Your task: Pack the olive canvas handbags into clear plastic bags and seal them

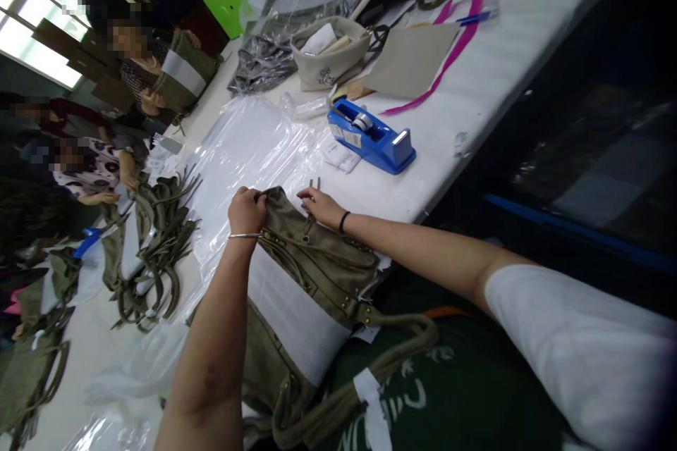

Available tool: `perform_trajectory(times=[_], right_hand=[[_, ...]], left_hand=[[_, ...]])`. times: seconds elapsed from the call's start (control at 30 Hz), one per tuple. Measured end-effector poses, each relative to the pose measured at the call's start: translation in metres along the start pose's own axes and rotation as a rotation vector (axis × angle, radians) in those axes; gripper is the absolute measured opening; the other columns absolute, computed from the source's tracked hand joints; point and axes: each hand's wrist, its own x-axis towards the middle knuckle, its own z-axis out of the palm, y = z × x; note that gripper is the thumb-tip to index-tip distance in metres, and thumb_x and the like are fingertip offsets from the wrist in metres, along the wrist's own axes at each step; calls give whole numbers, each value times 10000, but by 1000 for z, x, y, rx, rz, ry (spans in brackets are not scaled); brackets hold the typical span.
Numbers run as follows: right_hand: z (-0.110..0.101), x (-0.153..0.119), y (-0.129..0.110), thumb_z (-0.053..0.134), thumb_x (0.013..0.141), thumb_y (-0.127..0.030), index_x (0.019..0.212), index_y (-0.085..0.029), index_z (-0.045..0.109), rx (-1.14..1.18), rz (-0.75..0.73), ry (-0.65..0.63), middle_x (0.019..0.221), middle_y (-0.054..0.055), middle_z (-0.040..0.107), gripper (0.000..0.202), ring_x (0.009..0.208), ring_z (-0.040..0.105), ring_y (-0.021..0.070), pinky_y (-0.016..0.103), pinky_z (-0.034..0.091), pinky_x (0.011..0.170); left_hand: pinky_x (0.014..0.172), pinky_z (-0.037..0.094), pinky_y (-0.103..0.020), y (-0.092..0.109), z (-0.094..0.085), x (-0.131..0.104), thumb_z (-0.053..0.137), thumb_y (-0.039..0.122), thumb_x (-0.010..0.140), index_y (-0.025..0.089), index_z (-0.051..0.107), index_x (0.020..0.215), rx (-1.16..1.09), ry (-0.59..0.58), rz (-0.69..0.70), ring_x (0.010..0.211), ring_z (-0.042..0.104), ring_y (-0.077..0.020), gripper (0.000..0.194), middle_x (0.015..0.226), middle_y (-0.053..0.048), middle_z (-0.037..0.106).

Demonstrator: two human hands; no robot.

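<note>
An olive-green canvas bag (331, 271) with brass-coloured rivets lies tilted at the table's near edge, against my body. A broad white band (296, 313) crosses its middle. My left hand (247, 211) is closed on the bag's far left corner, thumb on top. My right hand (321, 207) is closed, fingertips pinching a thin drawstring (308, 224) whose ends poke up above the fingers. The bag's long handle (407, 328) loops toward me over my dark green apron, with a white wrap (370, 394) around it. The bag's underside is hidden.
A blue tape dispenser (373, 137) stands beyond my right hand. Clear plastic sheets (254, 148) cover the middle table. Farther back are a beige fabric basket (331, 56), grey card (412, 60) and magenta ribbon (465, 35). More olive bags (153, 232) lie left; several co-workers handle bags there.
</note>
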Motion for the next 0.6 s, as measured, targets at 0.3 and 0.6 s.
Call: perform_trajectory(times=[0.3,0.6], right_hand=[[13,41,-16,665,863,-306,832,-140,726,-326,10,-155,695,47,713,180,610,648,154,270,547,630],[-14,35,-19,701,837,-261,1030,-134,683,-678,-113,56,1069,187,708,232,1062,640,331,424,476,927]], left_hand=[[805,481,-319,-11,-14,-8,557,299,882,167,745,956,-60,58,13,891,624,-227,241,925,-76,636],[817,507,-420,9,-8,-3,509,268,912,125,694,1031,194,-95,8,1066,610,-343,263,1088,-181,630]])
